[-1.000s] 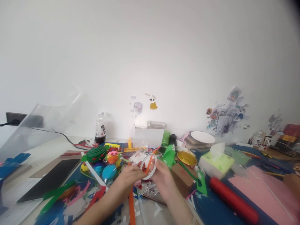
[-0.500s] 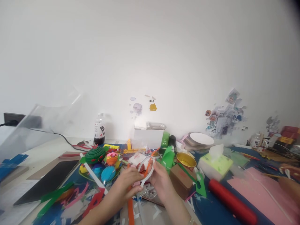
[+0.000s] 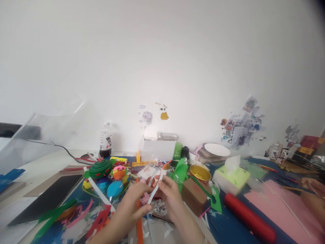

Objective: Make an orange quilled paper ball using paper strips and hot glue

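Observation:
Both my hands meet low in the middle of the view over a cluttered craft table. My left hand point(image 3: 133, 201) and my right hand point(image 3: 170, 196) pinch a white paper strip point(image 3: 154, 181) bent into a narrow loop between them. An orange paper strip point(image 3: 138, 223) lies on the table just under my left hand. Small silvery scraps point(image 3: 158, 209) lie below the loop.
A green woven ball point(image 3: 100, 168), colourful paper balls point(image 3: 114, 186), a brown box point(image 3: 194, 196), a gold bowl point(image 3: 200, 173), a tissue pack point(image 3: 231, 178), a red roll point(image 3: 250, 217), pink sheet point(image 3: 286, 210), a dark bottle point(image 3: 105, 144) and a black tablet point(image 3: 43, 198) surround me. Another person's hand point(image 3: 313, 188) shows at far right.
The white loop has been squeezed from a round ring into a narrow, flattened loop, and both hands shifted slightly left and down.

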`<state>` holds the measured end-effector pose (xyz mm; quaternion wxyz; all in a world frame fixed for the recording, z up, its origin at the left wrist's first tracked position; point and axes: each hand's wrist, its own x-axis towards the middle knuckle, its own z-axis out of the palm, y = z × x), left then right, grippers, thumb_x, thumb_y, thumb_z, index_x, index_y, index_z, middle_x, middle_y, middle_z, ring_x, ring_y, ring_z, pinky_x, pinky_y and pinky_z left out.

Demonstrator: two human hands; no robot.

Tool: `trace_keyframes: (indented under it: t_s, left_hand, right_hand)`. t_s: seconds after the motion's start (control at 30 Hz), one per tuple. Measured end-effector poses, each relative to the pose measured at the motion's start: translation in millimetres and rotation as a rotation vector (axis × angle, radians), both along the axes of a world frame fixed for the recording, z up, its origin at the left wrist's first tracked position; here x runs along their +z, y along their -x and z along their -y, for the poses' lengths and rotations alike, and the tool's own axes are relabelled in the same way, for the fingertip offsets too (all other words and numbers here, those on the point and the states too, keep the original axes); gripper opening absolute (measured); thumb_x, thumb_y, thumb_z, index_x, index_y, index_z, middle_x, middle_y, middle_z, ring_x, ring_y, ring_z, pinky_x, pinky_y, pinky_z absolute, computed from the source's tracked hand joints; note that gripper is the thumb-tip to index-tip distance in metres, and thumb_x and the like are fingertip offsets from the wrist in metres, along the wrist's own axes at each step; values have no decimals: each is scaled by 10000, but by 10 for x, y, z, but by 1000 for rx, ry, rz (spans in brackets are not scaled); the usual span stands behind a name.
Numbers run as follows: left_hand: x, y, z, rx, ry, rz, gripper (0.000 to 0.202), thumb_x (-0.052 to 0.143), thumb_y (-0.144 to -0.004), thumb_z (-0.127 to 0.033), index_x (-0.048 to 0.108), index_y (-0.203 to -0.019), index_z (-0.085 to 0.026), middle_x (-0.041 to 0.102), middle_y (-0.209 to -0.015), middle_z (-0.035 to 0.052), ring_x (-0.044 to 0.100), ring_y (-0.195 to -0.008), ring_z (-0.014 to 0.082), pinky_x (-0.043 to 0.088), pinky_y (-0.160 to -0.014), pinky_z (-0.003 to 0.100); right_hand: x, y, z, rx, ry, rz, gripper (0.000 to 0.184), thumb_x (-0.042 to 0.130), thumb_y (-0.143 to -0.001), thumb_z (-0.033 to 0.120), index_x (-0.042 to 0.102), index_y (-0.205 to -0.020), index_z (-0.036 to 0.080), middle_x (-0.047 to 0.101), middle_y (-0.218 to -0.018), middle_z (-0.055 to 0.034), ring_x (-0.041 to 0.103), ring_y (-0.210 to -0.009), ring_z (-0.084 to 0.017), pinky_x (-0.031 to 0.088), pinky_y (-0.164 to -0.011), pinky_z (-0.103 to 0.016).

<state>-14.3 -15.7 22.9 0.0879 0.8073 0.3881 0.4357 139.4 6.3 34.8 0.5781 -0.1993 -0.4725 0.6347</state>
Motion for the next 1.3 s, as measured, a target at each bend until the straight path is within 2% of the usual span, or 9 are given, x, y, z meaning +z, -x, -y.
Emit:
trace_keyframes:
  t_s: [0.07,0.2,0.3,0.4,0.6,0.8,1.13,1.23,1.3]
  left_hand:
    - [66,-38,43,1,55,26,440,374,-792,-574,585,-906,-205,630,-860,63,565,-811,221,455,-731,339]
    - [132,-90,89,8,154,85,397,264,-870,-439,552,-760,-189,583,-750,35,533,-739,183,435,-690,300]
    - [125,-107,79,37,210,74,315,351,-857,-387,533,-698,-185,576,-724,27,533,-722,173,431,-681,286]
    - [94,-105,37,27,202,39,225,423,-838,-330,557,-730,-185,611,-758,31,553,-753,172,434,-713,285]
    - [91,-76,-32,-47,125,-31,145,469,-815,-219,612,-833,-210,659,-815,24,581,-775,160,458,-722,266]
    - [127,-52,-29,-78,-9,-74,161,452,-829,-200,611,-854,-206,654,-795,31,585,-769,158,477,-732,274]
    - [-51,-47,-112,-153,-167,-93,242,373,-873,-187,550,-1035,-214,636,-861,50,567,-823,158,461,-792,288]
    - [-71,-25,-142,-141,-263,-157,244,379,-870,-190,552,-1041,-215,643,-837,54,575,-792,161,477,-744,283]
    - [-69,-7,-131,-103,-321,-211,238,431,-852,-191,549,-1057,-217,657,-861,57,588,-819,167,478,-770,291]
  right_hand:
    - [-17,10,-2,1,-18,58,319,739,-643,390,672,-841,149,637,-692,-27,578,-597,-141,461,-590,-263]
    - [-32,20,5,-23,-63,147,347,742,-635,396,683,-856,135,652,-700,-43,582,-626,-152,463,-587,-258]
    - [-39,21,5,-35,-56,161,353,744,-634,391,685,-869,134,657,-696,-43,582,-619,-152,464,-575,-256]
    - [-43,20,-8,-24,-19,130,357,760,-608,386,682,-845,131,656,-673,-39,580,-568,-149,467,-556,-265]
    - [18,6,3,21,67,-50,295,764,-611,362,676,-769,130,626,-641,-24,549,-552,-118,447,-550,-233]
    - [55,-4,21,73,118,-169,215,754,-640,329,676,-721,146,616,-675,-18,544,-620,-121,443,-589,-223]
    - [-43,-13,-65,117,221,-272,194,746,-661,263,695,-791,128,641,-663,-13,569,-629,-113,465,-616,-221]
    - [-27,-22,-61,121,252,-296,207,753,-652,273,692,-789,130,633,-636,-4,568,-613,-111,467,-620,-227]
    - [-6,-31,-53,116,241,-294,213,749,-654,289,689,-792,139,646,-678,-14,580,-649,-125,472,-655,-246]
